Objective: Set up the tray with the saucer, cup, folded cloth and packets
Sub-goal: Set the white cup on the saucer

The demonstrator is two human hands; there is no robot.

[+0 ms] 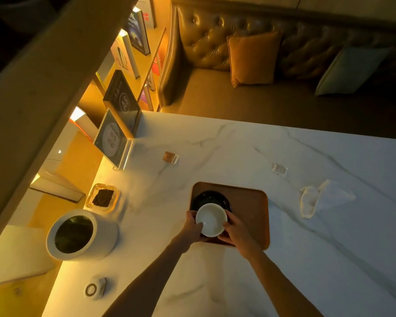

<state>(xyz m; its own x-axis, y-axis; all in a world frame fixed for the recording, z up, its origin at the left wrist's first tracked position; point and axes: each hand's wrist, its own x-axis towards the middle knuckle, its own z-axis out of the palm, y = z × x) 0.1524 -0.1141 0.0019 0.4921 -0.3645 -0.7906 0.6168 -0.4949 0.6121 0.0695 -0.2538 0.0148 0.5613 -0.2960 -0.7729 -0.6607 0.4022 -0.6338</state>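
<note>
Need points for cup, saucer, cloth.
cup [211, 219], head view, on the white inner bowl.
saucer [209, 197], head view, on the dark far part showing beyond the cup.
cloth [325, 197], head view, on the middle of the white fabric, right of the tray.

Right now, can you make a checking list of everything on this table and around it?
Surface: white marble table, dimly lit.
Job's things: dark saucer on brown tray; white cup held over them; crumpled cloth and two packets off the tray.
Clutter: white canister, ashtray, sign stand, small round gadget.
Grippers: left hand and right hand hold the cup.
Cables: nothing seen.
Surroundings: tufted sofa, cushions, books.
</note>
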